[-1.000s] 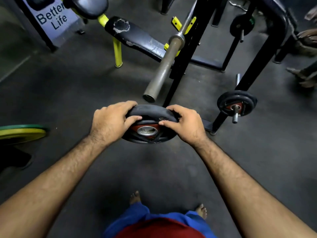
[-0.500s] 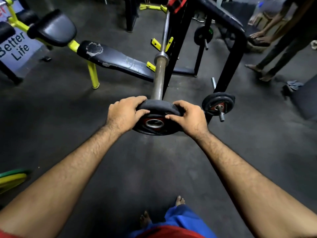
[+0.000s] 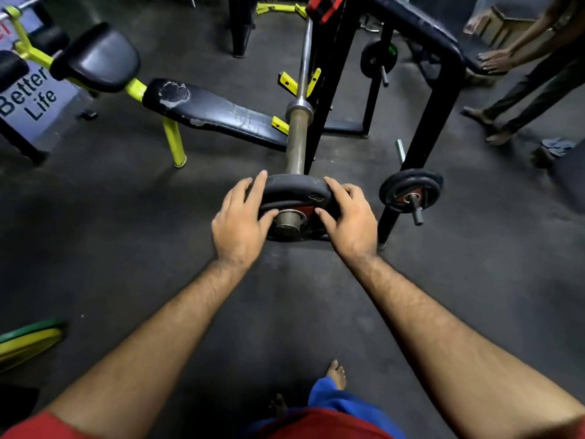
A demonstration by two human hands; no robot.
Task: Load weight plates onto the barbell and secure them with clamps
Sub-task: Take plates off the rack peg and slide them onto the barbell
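A small black weight plate (image 3: 296,188) with a red centre sits on the near end of the barbell sleeve (image 3: 296,141), and the sleeve's tip pokes through its hole. My left hand (image 3: 239,223) presses on the plate's left side with the fingers spread. On the plate's right side lies my right hand (image 3: 349,217), thumb against the face. The barbell rests on a black rack and runs away from me. No clamp shows on the sleeve.
A black and yellow bench (image 3: 218,115) stands to the left of the bar. Two small plates (image 3: 411,193) hang on pegs of the black rack (image 3: 424,134) to the right. A green and yellow plate (image 3: 28,340) lies at lower left. Another person (image 3: 535,77) stands at upper right.
The plate has gone from held in front of the bar's end to slid onto the sleeve. My fingers have loosened from a full grip to a flat push.
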